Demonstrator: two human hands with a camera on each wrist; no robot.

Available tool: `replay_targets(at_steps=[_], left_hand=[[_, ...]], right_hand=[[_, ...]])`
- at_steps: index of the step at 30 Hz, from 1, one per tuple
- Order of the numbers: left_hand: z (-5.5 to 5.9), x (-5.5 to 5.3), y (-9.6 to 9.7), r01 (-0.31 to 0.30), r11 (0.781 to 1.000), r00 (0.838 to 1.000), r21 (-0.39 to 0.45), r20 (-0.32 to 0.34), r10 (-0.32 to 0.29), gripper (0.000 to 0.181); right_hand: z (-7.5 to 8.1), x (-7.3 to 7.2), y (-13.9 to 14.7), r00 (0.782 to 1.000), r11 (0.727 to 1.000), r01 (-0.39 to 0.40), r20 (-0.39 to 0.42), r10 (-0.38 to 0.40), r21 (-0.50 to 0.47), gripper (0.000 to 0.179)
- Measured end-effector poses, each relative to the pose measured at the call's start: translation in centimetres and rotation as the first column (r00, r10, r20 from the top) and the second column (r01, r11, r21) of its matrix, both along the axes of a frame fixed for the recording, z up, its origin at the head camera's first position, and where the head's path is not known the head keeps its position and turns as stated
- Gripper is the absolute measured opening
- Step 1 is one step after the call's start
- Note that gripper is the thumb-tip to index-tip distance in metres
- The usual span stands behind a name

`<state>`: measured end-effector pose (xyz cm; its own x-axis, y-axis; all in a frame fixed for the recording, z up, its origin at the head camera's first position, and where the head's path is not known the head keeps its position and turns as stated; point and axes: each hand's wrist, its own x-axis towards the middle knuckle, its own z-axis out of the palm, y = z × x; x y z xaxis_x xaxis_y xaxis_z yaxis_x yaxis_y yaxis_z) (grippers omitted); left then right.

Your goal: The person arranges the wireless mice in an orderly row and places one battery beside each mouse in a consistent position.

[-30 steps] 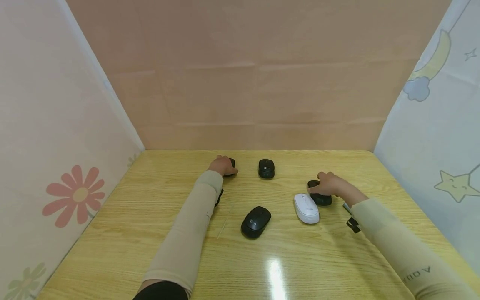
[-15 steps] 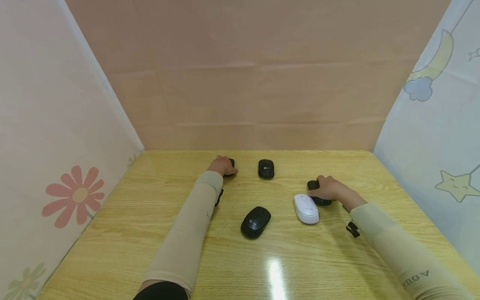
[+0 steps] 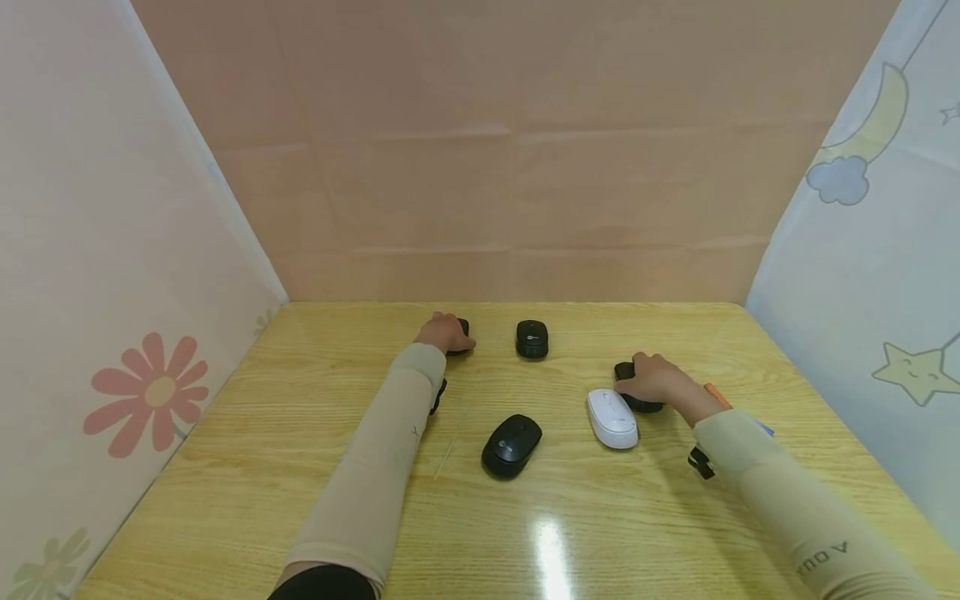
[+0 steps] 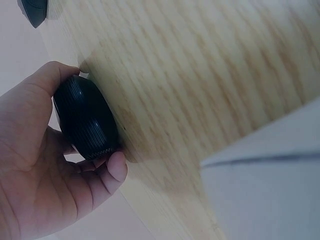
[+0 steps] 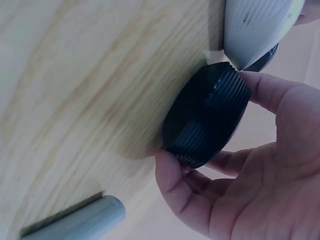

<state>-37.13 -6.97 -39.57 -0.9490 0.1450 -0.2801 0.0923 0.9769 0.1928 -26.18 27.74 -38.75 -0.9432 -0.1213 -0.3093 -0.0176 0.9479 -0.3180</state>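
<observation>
Near the back edge, my left hand (image 3: 445, 333) grips a black computer mouse (image 4: 87, 120), thumb on one side and curled fingers on the other. The mouse sits low at the table surface. To the right, my right hand (image 3: 654, 379) holds another black mouse (image 5: 207, 117) between thumb and fingers, also down at the table. A white mouse (image 3: 612, 418) lies close beside that one, on its left. Between the hands, a black mouse (image 3: 532, 339) stands near the back edge. Closer to me, a tilted black mouse (image 3: 512, 446) rests on the wood.
A grey-blue cylinder (image 5: 80, 220) lies near my right hand. Past the right wrist, an orange piece (image 3: 717, 395) and a blue piece (image 3: 765, 427) show partly behind the sleeve. Papered walls (image 3: 480, 167) bound the wooden table (image 3: 300, 467) at back and sides.
My right hand has settled slightly lower over its mouse, and its forearm has shifted a little left. Orange and blue bits now show behind the right sleeve. The left hand stays put.
</observation>
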Motion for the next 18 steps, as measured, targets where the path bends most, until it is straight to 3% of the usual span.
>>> replay_targets(at_steps=[12, 18], left_hand=[[-0.05, -0.04, -0.11, 0.007, 1.0, 1.0, -0.001, 0.003, -0.007, 0.072], [-0.08, -0.28, -0.09, 0.013, 1.0, 1.0, -0.013, 0.007, -0.013, 0.075]], right_hand=[[-0.72, -0.56, 0.19, 0.999, 1.0, 0.002, -0.033, -0.002, -0.011, 0.072], [-0.17, -0.95, 0.19, 0.999, 0.999, 0.005, -0.048, -0.007, -0.032, 0.068]])
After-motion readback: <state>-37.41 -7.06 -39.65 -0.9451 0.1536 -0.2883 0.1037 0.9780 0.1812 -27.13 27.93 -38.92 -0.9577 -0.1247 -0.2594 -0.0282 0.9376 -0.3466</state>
